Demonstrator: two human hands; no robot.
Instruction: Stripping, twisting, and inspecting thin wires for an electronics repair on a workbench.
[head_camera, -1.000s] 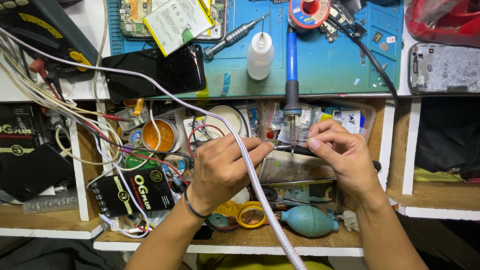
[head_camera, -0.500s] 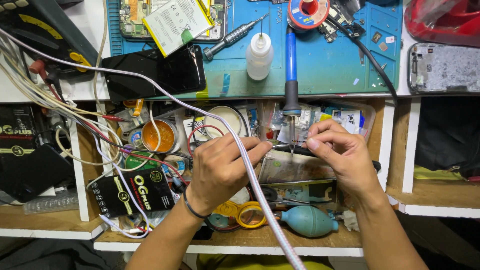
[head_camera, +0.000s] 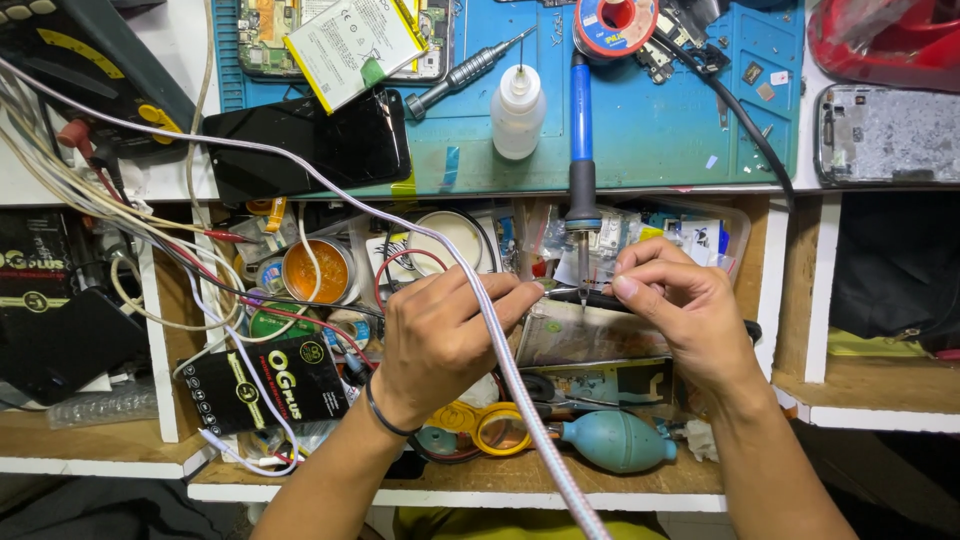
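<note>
Both hands meet over an open drawer crammed with small parts, just below the front edge of the desk (head_camera: 150, 185). Between them lies a slim black tool (head_camera: 590, 297), perhaps tweezers, though its far end is hidden and its kind cannot be told for certain. Its long axis runs nearly level across the view, left to right, with the narrow end pointing towards the left hand (head_camera: 440, 335) and the thicker dark end passing under the right hand (head_camera: 680, 300) and showing again beside the right wrist.

The left hand's grip is pressed together: thumb and forefinger pinch the tool's thin left end. The right hand's grip is likewise pressed together, fingertips bunched on the tool's middle from above.

A white braided cable (head_camera: 520, 400) crosses over the left hand on a slant, running from the upper left down to the bottom edge. A blue-handled soldering iron (head_camera: 581, 130) lies on the blue mat (head_camera: 660, 130) with its long axis running up and down the view, its tip pointing down over the desk edge to just above the tool. Near it stand a small white bottle (head_camera: 518, 112) and a dark phone (head_camera: 310, 145). In the drawer, a teal rubber blower (head_camera: 618, 442) lies below the right hand, and an orange-filled tin (head_camera: 318, 270) sits left of the left hand.
</note>
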